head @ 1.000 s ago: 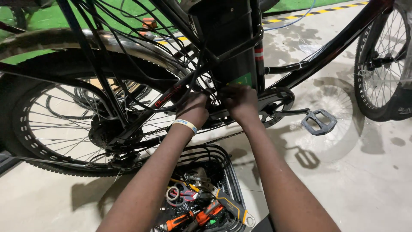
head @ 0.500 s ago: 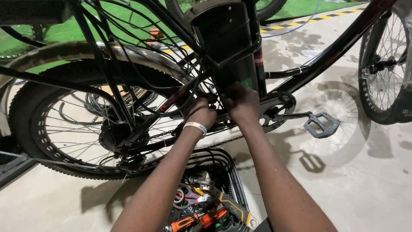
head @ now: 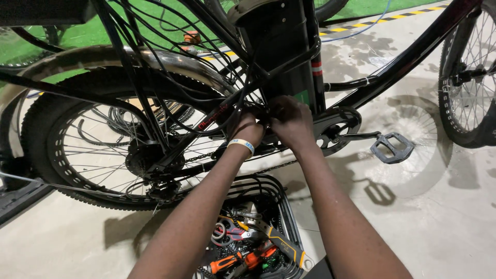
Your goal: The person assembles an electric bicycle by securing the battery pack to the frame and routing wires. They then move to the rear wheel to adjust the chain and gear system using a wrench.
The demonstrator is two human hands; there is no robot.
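A black bicycle stands side-on in front of me, its frame (head: 398, 57) sloping up to the right. Both my hands reach in among black cables (head: 217, 111) under the dark box-shaped battery case (head: 281, 46). My left hand (head: 248, 129), with a pale wristband, has its fingers curled into the cable bundle. My right hand (head: 289, 121) is closed over the same spot, just left of the chainring (head: 336, 129). What the fingers grip is hidden behind the hands.
The rear wheel (head: 67, 150) with its metal mudguard fills the left. A pedal (head: 391, 147) sticks out at the right, with a second wheel (head: 470, 77) beyond it. A black wire basket (head: 281, 201) of tools sits on the concrete floor below my arms.
The view has shifted slightly down and right. Both hands stay at the same spot among the cables, with only small finger movement.
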